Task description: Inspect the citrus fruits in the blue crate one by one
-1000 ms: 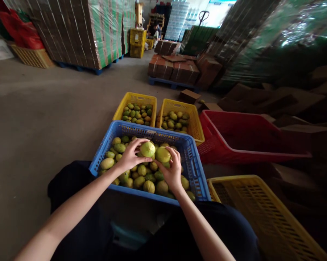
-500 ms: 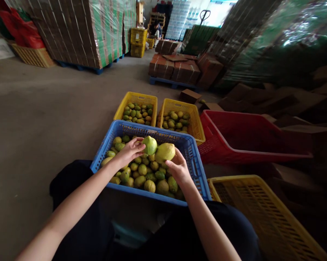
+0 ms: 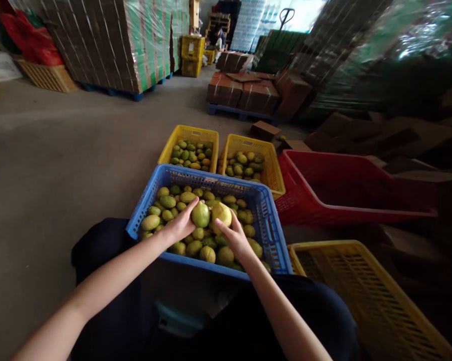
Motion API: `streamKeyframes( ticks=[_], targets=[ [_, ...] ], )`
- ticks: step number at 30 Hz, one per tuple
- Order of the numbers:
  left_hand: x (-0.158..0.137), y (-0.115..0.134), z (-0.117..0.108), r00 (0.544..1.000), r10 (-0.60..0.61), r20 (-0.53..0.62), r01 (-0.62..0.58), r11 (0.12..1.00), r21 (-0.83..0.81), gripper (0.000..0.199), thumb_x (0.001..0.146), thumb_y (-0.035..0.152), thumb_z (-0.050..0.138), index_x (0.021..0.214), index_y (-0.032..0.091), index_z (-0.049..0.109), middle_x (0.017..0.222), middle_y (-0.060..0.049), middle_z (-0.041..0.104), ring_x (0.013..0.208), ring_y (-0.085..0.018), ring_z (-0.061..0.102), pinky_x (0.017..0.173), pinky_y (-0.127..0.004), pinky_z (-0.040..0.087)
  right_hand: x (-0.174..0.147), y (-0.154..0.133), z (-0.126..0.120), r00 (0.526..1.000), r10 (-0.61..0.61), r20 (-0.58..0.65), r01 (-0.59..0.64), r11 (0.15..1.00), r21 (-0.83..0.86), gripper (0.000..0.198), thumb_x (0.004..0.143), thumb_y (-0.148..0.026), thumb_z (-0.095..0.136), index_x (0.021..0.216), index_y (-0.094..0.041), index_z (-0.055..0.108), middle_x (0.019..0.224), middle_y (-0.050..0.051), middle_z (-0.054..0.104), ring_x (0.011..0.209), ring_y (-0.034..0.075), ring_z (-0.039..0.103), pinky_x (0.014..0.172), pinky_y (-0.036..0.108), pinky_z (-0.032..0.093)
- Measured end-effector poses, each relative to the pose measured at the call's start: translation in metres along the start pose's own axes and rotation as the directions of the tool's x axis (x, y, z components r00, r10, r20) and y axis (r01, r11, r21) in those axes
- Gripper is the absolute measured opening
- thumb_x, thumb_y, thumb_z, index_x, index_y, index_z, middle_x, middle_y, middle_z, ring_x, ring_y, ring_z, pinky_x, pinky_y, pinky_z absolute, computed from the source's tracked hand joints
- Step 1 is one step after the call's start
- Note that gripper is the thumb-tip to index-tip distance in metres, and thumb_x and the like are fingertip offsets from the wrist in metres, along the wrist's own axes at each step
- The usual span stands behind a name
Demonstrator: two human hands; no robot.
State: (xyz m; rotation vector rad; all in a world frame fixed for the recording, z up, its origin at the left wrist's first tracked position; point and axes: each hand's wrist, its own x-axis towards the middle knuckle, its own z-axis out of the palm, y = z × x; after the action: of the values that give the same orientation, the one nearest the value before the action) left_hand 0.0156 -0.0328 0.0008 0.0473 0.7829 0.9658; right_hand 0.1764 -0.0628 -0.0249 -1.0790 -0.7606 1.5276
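Observation:
A green lemon (image 3: 201,215) is gripped in my left hand (image 3: 183,224), thumb on top. My right hand (image 3: 236,234) is closed around a yellow lemon (image 3: 222,214), close beside the green one. Both fruits are held over a blue crate (image 3: 207,265) that stands in front of my knees. Inside it lie many green and yellow lemons (image 3: 194,247), partly hidden under my hands.
Beyond the blue crate stand a left yellow crate (image 3: 168,145) and a right yellow crate (image 3: 274,173), both holding lemons. A red crate (image 3: 301,200) and another yellow crate (image 3: 334,245) are to the right. Cartons (image 3: 258,95) sit on a pallet; a person (image 3: 219,37) is far back.
Both hands have lowered slightly toward me, and the two lemons have been turned. The yellow lemon now points upward rather than sideways. Both stay in my grip.

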Motion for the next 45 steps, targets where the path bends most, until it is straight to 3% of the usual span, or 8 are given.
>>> streamKeyframes(
  ticks=[7,15,21,24,29,35,41,45],
  targets=[
    [-0.008,0.0,0.002,0.997,0.029,-0.068,-0.028,1.0,0.01,0.033,0.1,0.028,0.037,0.108,0.013,0.066,0.085,-0.008,0.072,0.083,-0.02,0.071,0.078,-0.03,0.058,0.0,0.008,0.004,0.998,-0.052,-0.037,0.048,0.994,-0.101,0.044,0.056,-0.019,0.091,0.096,-0.025,0.073,0.085,-0.003,0.073,0.073,0.014,0.064,0.059,0.02,0.055],
    [0.005,-0.006,-0.005,0.988,-0.003,-0.153,0.01,0.999,0.05,0.024,0.095,0.033,0.051,0.078,0.019,0.059,0.073,-0.003,0.069,0.083,-0.02,0.071,0.075,-0.028,0.058,-0.003,0.017,0.007,0.992,0.09,-0.083,-0.086,0.995,0.049,0.037,0.066,-0.031,0.084,0.099,-0.028,0.068,0.081,-0.005,0.071,0.071,0.016,0.067,0.052,0.022,0.053],
    [0.014,0.001,-0.014,0.999,-0.01,-0.031,0.011,1.0,0.013,0.041,0.092,0.051,0.049,0.1,0.017,0.069,0.084,-0.01,0.073,0.078,-0.024,0.072,0.067,-0.033,0.059,0.004,0.014,0.007,0.979,0.092,-0.179,-0.065,0.986,0.152,0.027,0.07,-0.037,0.078,0.093,-0.024,0.069,0.084,-0.003,0.074,0.075,0.016,0.068,0.06,0.023,0.056],
    [0.012,0.008,-0.013,0.997,-0.021,-0.073,0.018,0.999,-0.042,0.046,0.092,0.051,0.047,0.105,0.013,0.068,0.086,-0.013,0.073,0.073,-0.024,0.071,0.063,-0.036,0.06,0.01,0.015,0.003,0.956,0.195,-0.217,-0.134,0.954,0.267,0.021,0.077,-0.038,0.069,0.09,-0.022,0.07,0.079,-0.001,0.075,0.08,0.02,0.071,0.066,0.029,0.059],
    [0.007,0.014,-0.008,0.98,0.013,-0.2,-0.025,0.998,-0.06,0.027,0.092,0.035,0.053,0.108,0.014,0.061,0.082,-0.008,0.07,0.074,-0.021,0.07,0.063,-0.034,0.062,0.016,0.018,-0.003,0.945,0.321,-0.061,-0.285,0.901,0.326,0.019,0.082,-0.037,0.064,0.09,-0.021,0.069,0.075,0.002,0.076,0.075,0.026,0.074,0.06,0.036,0.06],
    [0.003,0.012,-0.007,0.991,-0.08,-0.104,0.061,0.982,-0.179,0.04,0.1,0.041,0.035,0.107,0.013,0.062,0.081,-0.01,0.068,0.076,-0.022,0.07,0.064,-0.036,0.062,0.013,0.017,0.001,0.874,0.47,-0.123,-0.391,0.831,0.394,0.023,0.09,-0.042,0.059,0.084,-0.021,0.067,0.063,0.001,0.073,0.049,0.019,0.067,0.043,0.029,0.054],
    [0.004,0.013,-0.006,0.961,0.055,-0.27,-0.073,0.996,-0.059,0.016,0.093,0.029,0.053,0.095,0.015,0.06,0.066,-0.003,0.063,0.058,-0.015,0.062,0.06,-0.03,0.061,0.005,0.012,0.011,0.886,0.443,-0.134,-0.368,0.849,0.379,0.036,0.096,-0.048,0.048,0.088,-0.018,0.068,0.066,0.005,0.074,0.051,0.019,0.068,0.038,0.026,0.051],
    [0.006,0.014,-0.008,0.981,0.013,-0.196,-0.027,0.997,-0.072,0.02,0.095,0.026,0.048,0.098,0.013,0.062,0.07,-0.005,0.067,0.064,-0.016,0.067,0.062,-0.029,0.061,0.004,0.012,0.011,0.894,0.44,-0.081,-0.381,0.844,0.378,0.027,0.091,-0.043,0.056,0.092,-0.018,0.068,0.067,0.004,0.074,0.047,0.018,0.066,0.033,0.024,0.045]
  ],
)
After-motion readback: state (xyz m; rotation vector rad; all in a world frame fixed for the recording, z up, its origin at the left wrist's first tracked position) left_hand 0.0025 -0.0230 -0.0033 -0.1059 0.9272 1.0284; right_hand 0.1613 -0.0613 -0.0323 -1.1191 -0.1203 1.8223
